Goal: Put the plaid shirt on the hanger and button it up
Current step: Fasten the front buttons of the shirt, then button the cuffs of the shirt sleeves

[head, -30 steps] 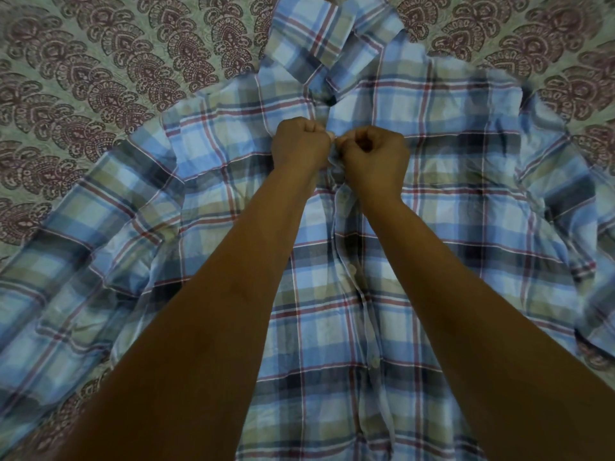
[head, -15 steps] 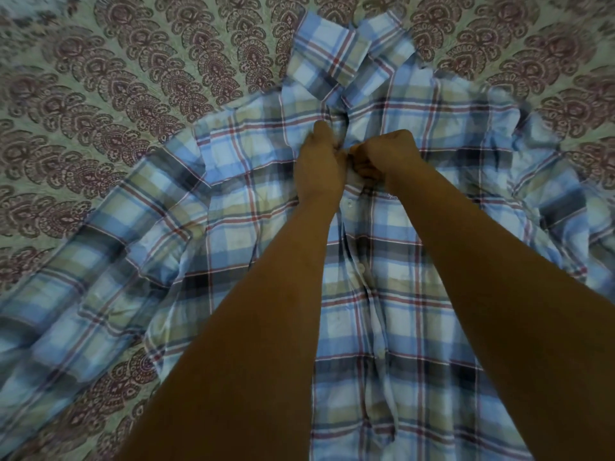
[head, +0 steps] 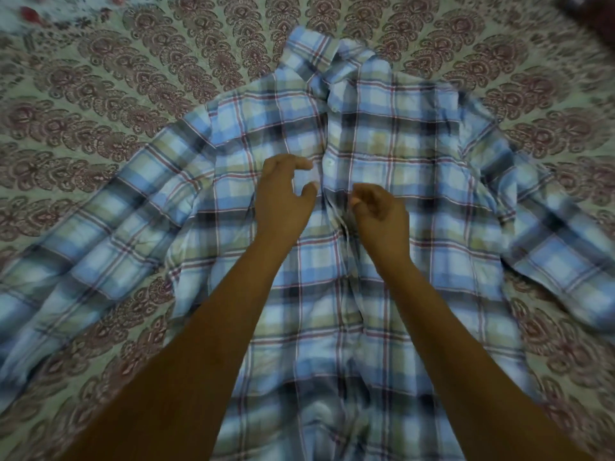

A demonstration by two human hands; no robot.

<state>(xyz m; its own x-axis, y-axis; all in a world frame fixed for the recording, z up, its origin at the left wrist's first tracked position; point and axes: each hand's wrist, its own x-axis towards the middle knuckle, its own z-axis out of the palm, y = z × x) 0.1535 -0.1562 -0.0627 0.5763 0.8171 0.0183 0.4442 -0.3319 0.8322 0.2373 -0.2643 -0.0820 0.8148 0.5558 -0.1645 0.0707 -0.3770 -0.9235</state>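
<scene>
The blue, white and olive plaid shirt lies front-up and spread out on the bed, collar at the far end, sleeves out to both sides. Two white buttons show fastened on the upper placket. My left hand hovers just left of the placket, thumb and fingers apart, holding nothing. My right hand is just right of the placket with its fingers curled in, fingertips close to the fabric edge. No hanger shows; whatever is under the shirt is hidden.
A bedsheet with a maroon paisley print on pale green lies under the shirt on all sides. A dark object sits at the far right corner.
Both hands have let go of the placket near the collar and moved down toward me. The left hand has opened. The view has pulled back, showing more of the shirt.
</scene>
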